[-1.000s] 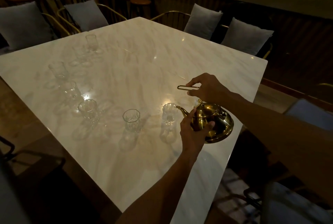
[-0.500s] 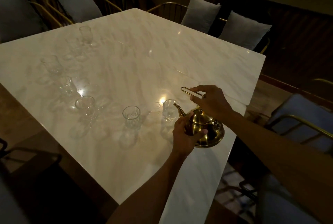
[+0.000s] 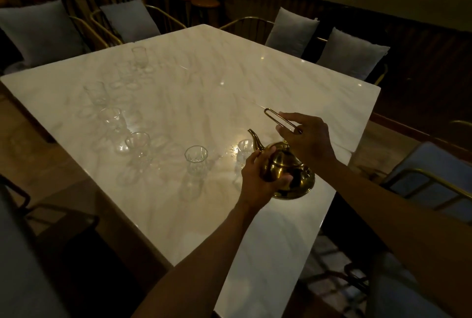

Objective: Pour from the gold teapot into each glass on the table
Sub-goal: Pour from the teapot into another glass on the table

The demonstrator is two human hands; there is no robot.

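Gold teapot (image 3: 287,173) lower right of centre, spout up. My right hand (image 3: 307,140) grips its wire handle (image 3: 279,119); left hand (image 3: 258,181) cups the body. Nearest glass (image 3: 244,153) just beside; 6 glasses, fill unreadable, pouring likely barely begun

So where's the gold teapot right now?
In the head view it sits right of centre, the gold teapot held in both hands near the marble table's right edge, beside the nearest glass.

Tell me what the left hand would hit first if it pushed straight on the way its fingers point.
The left hand already grips the gold teapot, so it would press into the teapot's body first. Beyond that lies the right hand on the handle, though depth is hard to judge.
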